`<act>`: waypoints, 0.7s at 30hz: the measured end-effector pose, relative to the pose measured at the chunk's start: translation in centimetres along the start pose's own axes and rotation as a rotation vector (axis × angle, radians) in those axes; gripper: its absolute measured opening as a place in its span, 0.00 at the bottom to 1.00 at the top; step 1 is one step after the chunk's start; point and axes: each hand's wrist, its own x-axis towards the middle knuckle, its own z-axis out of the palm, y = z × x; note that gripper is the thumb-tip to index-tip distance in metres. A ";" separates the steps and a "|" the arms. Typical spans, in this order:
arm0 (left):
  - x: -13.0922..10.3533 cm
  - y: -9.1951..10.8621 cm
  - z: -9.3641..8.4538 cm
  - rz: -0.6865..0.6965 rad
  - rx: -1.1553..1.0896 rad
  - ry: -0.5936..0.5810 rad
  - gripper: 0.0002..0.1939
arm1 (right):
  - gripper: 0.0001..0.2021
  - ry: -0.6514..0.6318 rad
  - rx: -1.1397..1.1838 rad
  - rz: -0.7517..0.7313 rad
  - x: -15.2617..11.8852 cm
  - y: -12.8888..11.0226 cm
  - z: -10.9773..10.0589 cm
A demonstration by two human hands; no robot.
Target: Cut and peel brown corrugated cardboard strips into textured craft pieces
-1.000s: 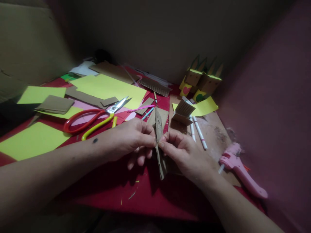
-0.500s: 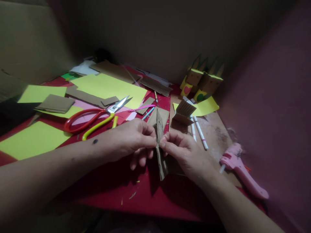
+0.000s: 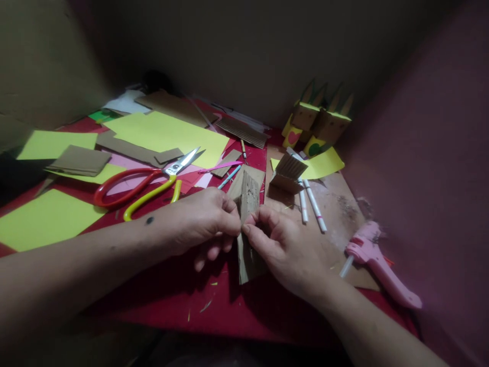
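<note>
A strip of brown cardboard [image 3: 249, 260] stands roughly on edge between my two hands, its torn, rough face turned partly toward my right. My left hand [image 3: 217, 219] pinches it from the left side with thumb and forefinger, the other fingers curled below. From the right, my right hand [image 3: 280, 234] pinches at its middle, fingertips close to those of the left. Just behind lies another flat cardboard piece [image 3: 256, 177]. A folded, ridged cardboard piece [image 3: 288, 173] stands beyond my right hand. Scissors [image 3: 153, 183] with one red and one yellow handle lie left of my left hand.
A pink glue gun [image 3: 376, 260] rests at the right on a cardboard sheet [image 3: 336, 204], near white markers [image 3: 315, 206]. Two decorated cardboard figures [image 3: 317, 122] stand at the back right. Yellow paper [image 3: 179, 135] and cardboard scraps [image 3: 80, 160] cover the left of the red table [image 3: 171, 300].
The cardboard strip has turned, so more of its rough face shows, and its lower end has shifted left. Both hands moved slightly left, still pinching. The whole view has shifted a little.
</note>
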 end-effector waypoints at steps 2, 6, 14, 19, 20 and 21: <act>0.1 0.0 0.2 0.000 0.034 0.035 0.05 | 0.11 0.004 -0.009 -0.017 0.0 0.0 0.1; 0.2 -0.1 0.3 0.021 0.094 0.049 0.07 | 0.09 -0.044 0.018 0.007 0.0 0.2 0.0; 0.3 0.1 -0.4 0.024 0.051 -0.015 0.06 | 0.07 -0.111 0.229 0.140 0.4 1.4 -0.6; 0.2 0.3 -0.3 0.026 0.047 -0.047 0.07 | 0.10 -0.100 0.331 0.138 0.7 2.1 -1.1; 0.2 0.3 -0.3 0.023 0.045 -0.047 0.07 | 0.11 -0.084 0.269 0.114 0.7 1.9 -1.1; 0.2 0.3 -0.3 0.021 0.038 -0.041 0.07 | 0.11 -0.068 0.178 0.074 0.5 1.7 -1.1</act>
